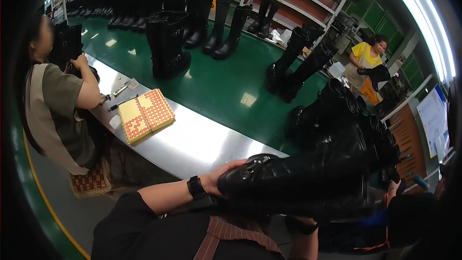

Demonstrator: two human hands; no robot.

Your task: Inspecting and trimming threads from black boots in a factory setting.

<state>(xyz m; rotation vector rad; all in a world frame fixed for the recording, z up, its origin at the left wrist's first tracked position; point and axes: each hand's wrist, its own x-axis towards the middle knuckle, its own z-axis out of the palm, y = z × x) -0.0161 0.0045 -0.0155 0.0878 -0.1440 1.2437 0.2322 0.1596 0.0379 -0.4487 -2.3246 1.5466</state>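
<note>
A tall black boot (pixel 298 178) with buckled straps lies on its side in the air, close in front of me. My left hand (pixel 224 175) is closed around its foot end, thumb side up near the metal buckles. Under the boot's shaft, my right hand (pixel 306 220) bears it from below; only a bit by the wrist shows and the boot hides the fingers. Just beyond the boot runs the bare metal edge (pixel 192 151) of the workbench.
A banded stack of yellow cards with red round stickers (pixel 147 115) lies on the metal edge, beside a pen (pixel 122 103). Boots stand along the green bench top (pixel 226 86), many at right (pixel 327 108). A co-worker (pixel 62 96) sits at left; another person (pixel 368 62) holds a boot across the bench.
</note>
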